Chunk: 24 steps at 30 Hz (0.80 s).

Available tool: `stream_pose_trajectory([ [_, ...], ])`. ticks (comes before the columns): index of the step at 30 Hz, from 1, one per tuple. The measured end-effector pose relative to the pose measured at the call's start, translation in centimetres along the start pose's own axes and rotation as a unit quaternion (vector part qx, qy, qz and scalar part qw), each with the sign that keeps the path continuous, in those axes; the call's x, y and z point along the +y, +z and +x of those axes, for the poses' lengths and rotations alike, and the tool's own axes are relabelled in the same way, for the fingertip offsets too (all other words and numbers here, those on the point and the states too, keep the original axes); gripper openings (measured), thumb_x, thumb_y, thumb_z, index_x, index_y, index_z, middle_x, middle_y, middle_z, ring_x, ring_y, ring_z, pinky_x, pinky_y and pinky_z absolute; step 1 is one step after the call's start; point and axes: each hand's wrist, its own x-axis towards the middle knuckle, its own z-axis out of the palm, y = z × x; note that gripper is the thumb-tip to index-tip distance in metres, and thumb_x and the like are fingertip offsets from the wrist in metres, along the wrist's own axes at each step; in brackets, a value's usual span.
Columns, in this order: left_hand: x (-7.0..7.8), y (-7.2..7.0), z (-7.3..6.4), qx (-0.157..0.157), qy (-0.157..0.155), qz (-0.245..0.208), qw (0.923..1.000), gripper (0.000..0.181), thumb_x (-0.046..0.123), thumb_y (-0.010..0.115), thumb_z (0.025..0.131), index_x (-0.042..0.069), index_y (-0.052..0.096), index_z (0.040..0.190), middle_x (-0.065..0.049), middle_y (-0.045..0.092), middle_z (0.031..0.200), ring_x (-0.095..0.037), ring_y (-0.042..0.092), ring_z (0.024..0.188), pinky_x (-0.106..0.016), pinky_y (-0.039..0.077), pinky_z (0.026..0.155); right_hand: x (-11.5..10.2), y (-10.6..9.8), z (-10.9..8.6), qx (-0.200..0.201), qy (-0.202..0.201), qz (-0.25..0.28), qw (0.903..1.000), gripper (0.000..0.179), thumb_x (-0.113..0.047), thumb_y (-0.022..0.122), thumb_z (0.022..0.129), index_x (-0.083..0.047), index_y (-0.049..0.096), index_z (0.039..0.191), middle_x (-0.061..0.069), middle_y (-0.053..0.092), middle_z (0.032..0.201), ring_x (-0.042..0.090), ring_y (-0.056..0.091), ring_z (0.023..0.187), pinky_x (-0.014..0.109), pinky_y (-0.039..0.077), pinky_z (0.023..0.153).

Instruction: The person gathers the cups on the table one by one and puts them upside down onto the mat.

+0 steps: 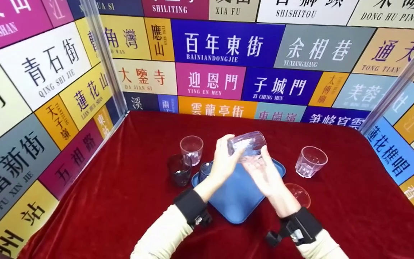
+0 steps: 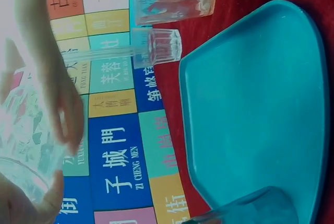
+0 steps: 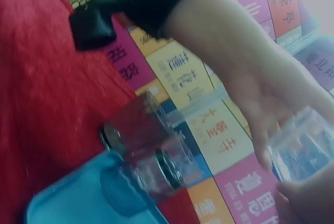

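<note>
Both hands hold a clear glass (image 1: 252,142), tilted on its side above the tray's far end. My left hand (image 1: 225,154) grips one end, its fingers over the far side and thumb on the near side. At the other end my right hand (image 1: 262,172) supports the glass from below, its fingers bent round it. The same glass (image 2: 31,119) shows between both hands in the left wrist view. In the right wrist view, the glass (image 3: 305,145) is partly cut off. Beneath lies a blue tray (image 1: 235,201), with a dark bluish glass (image 1: 204,172) at its left corner.
Left of the tray stand a clear glass (image 1: 191,147) and a dark glass (image 1: 179,174). A faceted clear glass (image 1: 311,162) is to the right; another glass (image 1: 300,196) is partly behind the right forearm. Red cloth (image 1: 135,162) covers the table, with sign-printed walls (image 1: 225,43) around it.
</note>
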Motion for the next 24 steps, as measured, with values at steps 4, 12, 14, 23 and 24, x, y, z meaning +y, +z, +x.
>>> stream_pose_trajectory([
  [4,-0.1,-0.6,0.3,-0.003,0.026,-0.015,0.9995,0.045,0.023,0.068,0.08,0.001,0.051,0.116,-0.011,0.051,0.105,-0.017,0.05,0.091,-0.026,0.045,0.081,-1.9,-1.2,-1.0,0.032,-0.037,-0.213,0.9759,0.022,-0.023,0.042,0.097,-0.004,0.052,0.091,0.004,0.055,0.093,0.012,0.054,0.09,0.026,0.041,0.093],
  [12,-1.1,-1.9,0.3,-0.044,0.04,0.089,0.9943,0.05,0.035,0.071,0.077,0.008,0.054,0.115,-0.005,0.055,0.101,-0.014,0.052,0.089,-0.025,0.047,0.08,-9.3,-8.3,-1.0,0.088,-0.157,-0.651,0.7371,0.061,-0.02,0.052,0.092,0.013,0.024,0.135,0.033,0.028,0.138,0.043,0.026,0.13,0.05,0.021,0.108],
  [14,-1.5,-2.1,0.2,-0.06,0.029,0.122,0.9903,0.054,0.04,0.071,0.076,0.009,0.054,0.116,-0.004,0.056,0.105,-0.014,0.053,0.093,-0.027,0.047,0.083,-10.7,-11.0,-1.0,0.094,-0.195,-0.712,0.6676,0.061,-0.018,0.052,0.092,0.016,0.025,0.135,0.037,0.028,0.136,0.048,0.025,0.128,0.055,0.02,0.106],
  [23,-2.8,-1.4,-0.7,-0.178,0.064,0.319,0.9286,0.054,0.046,0.071,0.073,0.013,0.057,0.112,-0.006,0.055,0.111,-0.022,0.052,0.1,-0.034,0.05,0.077,-12.5,-19.9,-2.6,0.151,-0.253,-0.759,0.5801,0.053,-0.012,0.05,0.092,0.02,0.03,0.129,0.04,0.029,0.13,0.052,0.026,0.123,0.058,0.021,0.102],
  [24,-2.9,-1.3,-0.8,-0.193,0.071,0.34,0.9178,0.053,0.047,0.071,0.072,0.014,0.057,0.112,-0.006,0.054,0.111,-0.022,0.052,0.1,-0.034,0.05,0.076,-12.5,-20.4,-2.8,0.154,-0.257,-0.758,0.5789,0.052,-0.012,0.05,0.092,0.02,0.031,0.129,0.04,0.031,0.13,0.052,0.028,0.122,0.058,0.022,0.101],
])
